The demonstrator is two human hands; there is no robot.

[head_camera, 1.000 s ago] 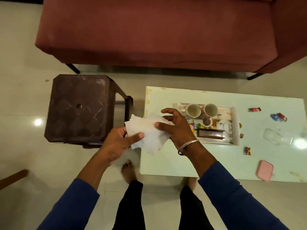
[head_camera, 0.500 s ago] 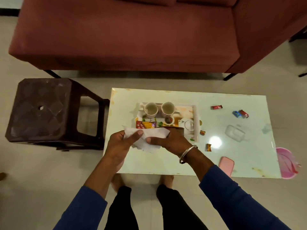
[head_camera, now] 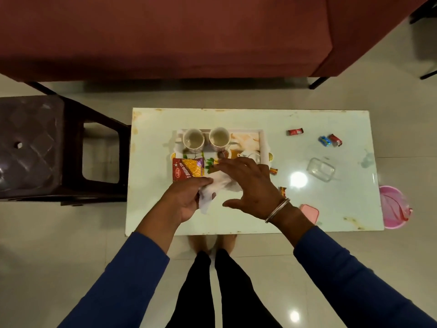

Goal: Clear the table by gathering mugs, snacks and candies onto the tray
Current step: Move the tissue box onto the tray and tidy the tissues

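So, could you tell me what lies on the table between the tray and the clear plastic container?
In the head view, between the tray and the clear container, one small orange candy lies; otherwise bare tabletop.

A maroon sofa (head_camera: 165,36) is standing behind the table, a dark stool (head_camera: 30,147) sitting left, a pink bucket (head_camera: 393,207) resting right.

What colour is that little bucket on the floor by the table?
Pink. The bucket shows at the table's right end in the head view.
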